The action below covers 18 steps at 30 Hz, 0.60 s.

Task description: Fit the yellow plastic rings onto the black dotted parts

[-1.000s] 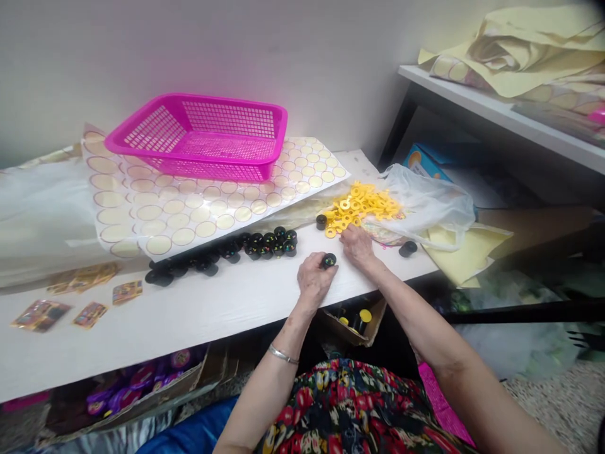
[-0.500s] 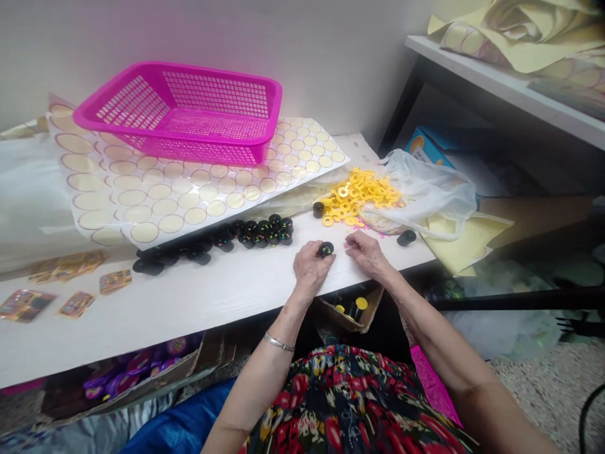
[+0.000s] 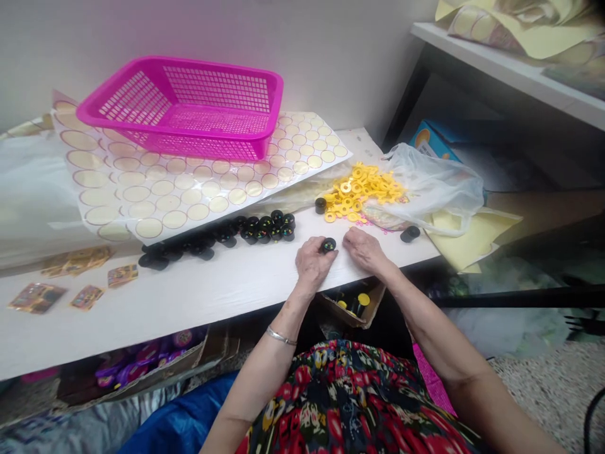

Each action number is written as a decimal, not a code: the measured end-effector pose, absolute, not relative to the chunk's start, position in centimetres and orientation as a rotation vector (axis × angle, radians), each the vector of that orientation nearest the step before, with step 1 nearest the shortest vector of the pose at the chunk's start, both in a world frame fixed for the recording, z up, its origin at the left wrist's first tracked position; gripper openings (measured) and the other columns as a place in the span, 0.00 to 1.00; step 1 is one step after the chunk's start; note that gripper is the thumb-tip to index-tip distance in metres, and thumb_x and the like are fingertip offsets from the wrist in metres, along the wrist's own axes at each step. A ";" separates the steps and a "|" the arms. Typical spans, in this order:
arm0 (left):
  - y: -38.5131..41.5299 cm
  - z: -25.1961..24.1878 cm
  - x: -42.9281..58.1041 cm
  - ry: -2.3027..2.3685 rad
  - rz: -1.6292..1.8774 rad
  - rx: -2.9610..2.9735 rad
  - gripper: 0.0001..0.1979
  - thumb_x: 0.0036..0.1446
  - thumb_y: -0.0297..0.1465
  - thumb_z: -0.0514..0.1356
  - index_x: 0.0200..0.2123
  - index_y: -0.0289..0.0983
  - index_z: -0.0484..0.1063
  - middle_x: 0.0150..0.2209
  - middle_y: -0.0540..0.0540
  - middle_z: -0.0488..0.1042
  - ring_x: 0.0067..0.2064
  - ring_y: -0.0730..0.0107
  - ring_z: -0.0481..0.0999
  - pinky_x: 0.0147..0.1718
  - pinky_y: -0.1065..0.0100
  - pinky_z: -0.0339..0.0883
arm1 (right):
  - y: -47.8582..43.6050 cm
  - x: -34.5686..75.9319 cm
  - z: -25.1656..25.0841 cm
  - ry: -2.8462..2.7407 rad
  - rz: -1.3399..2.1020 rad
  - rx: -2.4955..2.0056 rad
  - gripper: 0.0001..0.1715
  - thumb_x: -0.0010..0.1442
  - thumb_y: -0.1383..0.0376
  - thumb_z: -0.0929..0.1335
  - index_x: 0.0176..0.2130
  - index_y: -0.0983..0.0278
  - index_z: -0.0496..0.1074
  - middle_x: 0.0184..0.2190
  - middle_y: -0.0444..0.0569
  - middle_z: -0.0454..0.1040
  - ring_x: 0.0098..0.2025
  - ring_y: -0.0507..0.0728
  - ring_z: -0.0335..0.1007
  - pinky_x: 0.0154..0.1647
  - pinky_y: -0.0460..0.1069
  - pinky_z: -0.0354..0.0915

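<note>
My left hand (image 3: 312,263) is wrapped round a small black cylinder (image 3: 329,244), held upright just over the front of the white table. Bits of green and other colours show in its open top. Close on its right, my right hand (image 3: 365,251) has thumb and fingers pinched together; whatever they hold is too small to make out. Beyond the hands lie a heap of yellow ring-shaped pieces (image 3: 366,188) and a scatter of tiny pink bits (image 3: 363,221). Single black cylinders stand by the heap (image 3: 320,205) and lie to the right (image 3: 410,234).
Several black cylinders (image 3: 267,228) are grouped to the left, some with coloured bits in them. A pink basket (image 3: 189,142) sits on sticker sheets (image 3: 198,211). Printed packets (image 3: 36,297) lie far left, a clear plastic bag (image 3: 439,183) at right. Below the table edge is a cardboard box (image 3: 350,316).
My right hand has moved slightly left, closer to the black cylinder. My left hand keeps its hold. The whole view has shifted a little.
</note>
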<state>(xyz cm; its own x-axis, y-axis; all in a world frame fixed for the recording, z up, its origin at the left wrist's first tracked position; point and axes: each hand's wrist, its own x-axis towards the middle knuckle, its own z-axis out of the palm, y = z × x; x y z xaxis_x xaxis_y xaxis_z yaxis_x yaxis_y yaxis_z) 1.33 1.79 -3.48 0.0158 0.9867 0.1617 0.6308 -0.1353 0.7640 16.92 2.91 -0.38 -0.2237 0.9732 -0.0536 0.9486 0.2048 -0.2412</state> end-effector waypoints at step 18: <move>1.8 -3.4 1.3 1.628 0.954 1.811 0.12 0.44 0.35 0.63 0.34 0.40 0.72 0.30 0.52 0.70 0.33 0.72 0.68 0.32 0.71 0.60 | 4.3 17.3 0.1 -1.977 0.494 -2.135 0.11 0.57 0.63 0.62 0.32 0.63 0.72 0.33 0.50 0.75 0.38 0.57 0.68 0.34 0.47 0.57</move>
<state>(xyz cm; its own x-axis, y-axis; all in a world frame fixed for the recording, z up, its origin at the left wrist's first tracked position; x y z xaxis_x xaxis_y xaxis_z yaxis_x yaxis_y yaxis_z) 1.32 1.83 -3.42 0.0292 0.9869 0.1584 0.6204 -0.1422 0.7713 17.32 4.31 0.13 0.0548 0.9920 -0.1134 0.9288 -0.0924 -0.3589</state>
